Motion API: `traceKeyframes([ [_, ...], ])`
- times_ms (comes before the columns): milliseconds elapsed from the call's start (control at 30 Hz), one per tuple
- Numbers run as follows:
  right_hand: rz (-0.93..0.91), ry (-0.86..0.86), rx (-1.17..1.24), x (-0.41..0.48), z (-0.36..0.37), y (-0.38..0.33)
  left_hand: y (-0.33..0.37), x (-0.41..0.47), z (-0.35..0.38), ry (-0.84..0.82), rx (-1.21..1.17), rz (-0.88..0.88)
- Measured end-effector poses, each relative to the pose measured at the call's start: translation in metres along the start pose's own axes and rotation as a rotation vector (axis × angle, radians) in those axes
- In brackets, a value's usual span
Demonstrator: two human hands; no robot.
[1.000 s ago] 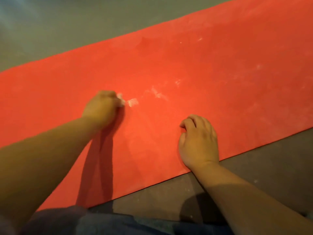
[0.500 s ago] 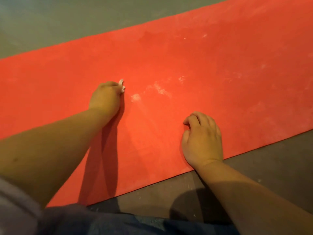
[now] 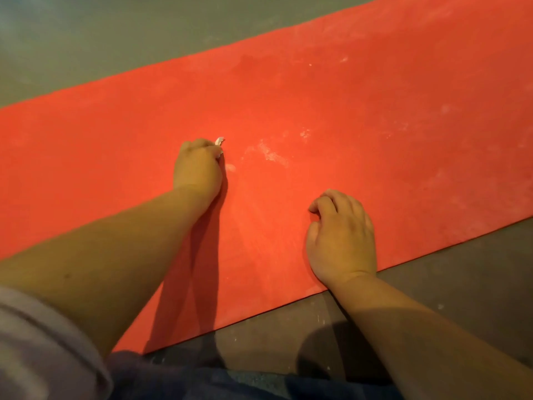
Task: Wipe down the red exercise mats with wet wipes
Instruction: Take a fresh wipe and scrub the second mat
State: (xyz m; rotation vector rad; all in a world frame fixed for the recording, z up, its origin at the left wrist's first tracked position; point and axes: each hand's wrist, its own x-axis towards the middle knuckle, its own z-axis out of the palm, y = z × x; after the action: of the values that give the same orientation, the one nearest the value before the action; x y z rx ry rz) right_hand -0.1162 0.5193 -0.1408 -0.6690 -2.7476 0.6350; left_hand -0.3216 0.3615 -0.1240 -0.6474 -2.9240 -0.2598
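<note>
A long red exercise mat [image 3: 360, 134] lies slantwise across the grey floor. My left hand [image 3: 199, 166] is pressed down on the mat near its middle, fingers curled round a small wet wipe [image 3: 219, 140]; only a white corner of the wipe pokes out past the knuckles. Pale dusty smudges [image 3: 271, 154] mark the mat just right of that hand. My right hand [image 3: 341, 235] rests on the mat close to its near edge, fingers curled under, holding nothing that I can see.
Grey concrete floor [image 3: 101, 39] runs beyond the mat's far edge and along its near edge [image 3: 461, 278]. My dark trousers [image 3: 202, 382] and a pale sleeve [image 3: 43, 356] fill the bottom left of the view.
My left hand with the wipe has slid a short way forward and to the right along the mat, away from me. The right hand has stayed where it was.
</note>
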Motion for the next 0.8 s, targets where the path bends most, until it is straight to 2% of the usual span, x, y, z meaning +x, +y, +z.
traceKeyframes([
  [33, 0.0, 0.0, 0.003, 0.0, 0.0, 0.0, 0.009, -0.006, 0.0, -0.001, -0.015, -0.004],
  [67, -0.001, 0.0, 0.007, 0.001, 0.001, 0.001, 0.013, -0.017, -0.002, -0.002, -0.019, 0.09],
  [167, -0.004, 0.011, 0.013, 0.0, 0.001, 0.001, -0.009, -0.047, -0.018, -0.108, -0.06, 0.513],
  [200, -0.002, 0.015, 0.013, 0.0, 0.001, 0.002, -0.02, -0.045, -0.025, -0.163, -0.05, 0.563],
  [267, -0.001, 0.016, 0.014, 0.0, 0.001, 0.001, -0.037, -0.031, -0.029, -0.196, 0.012, 0.456],
  [400, -0.008, 0.018, 0.016, 0.001, 0.0, 0.0, -0.02, -0.001, -0.014, -0.026, 0.017, 0.068],
  [433, -0.007, 0.016, 0.019, 0.0, 0.001, 0.0, -0.007, -0.003, -0.011, -0.009, -0.004, 0.027],
  [500, -0.004, 0.013, 0.022, 0.0, 0.001, 0.001, 0.015, -0.021, -0.009, -0.017, -0.053, 0.132],
  [600, -0.004, 0.009, 0.014, 0.0, 0.0, 0.001, 0.011, -0.053, -0.023, -0.155, -0.106, 0.48],
  [667, -0.006, 0.003, 0.018, 0.001, 0.0, 0.0, -0.006, -0.043, -0.035, -0.209, -0.047, 0.652],
  [700, -0.006, 0.002, 0.019, 0.001, 0.0, 0.0, -0.012, -0.031, -0.034, -0.216, 0.011, 0.656],
  [733, -0.005, 0.003, 0.02, 0.001, 0.0, 0.0, -0.015, -0.018, -0.032, -0.196, 0.077, 0.586],
  [800, -0.003, 0.004, 0.017, 0.0, -0.001, 0.0, -0.014, 0.007, -0.02, -0.122, 0.105, 0.288],
])
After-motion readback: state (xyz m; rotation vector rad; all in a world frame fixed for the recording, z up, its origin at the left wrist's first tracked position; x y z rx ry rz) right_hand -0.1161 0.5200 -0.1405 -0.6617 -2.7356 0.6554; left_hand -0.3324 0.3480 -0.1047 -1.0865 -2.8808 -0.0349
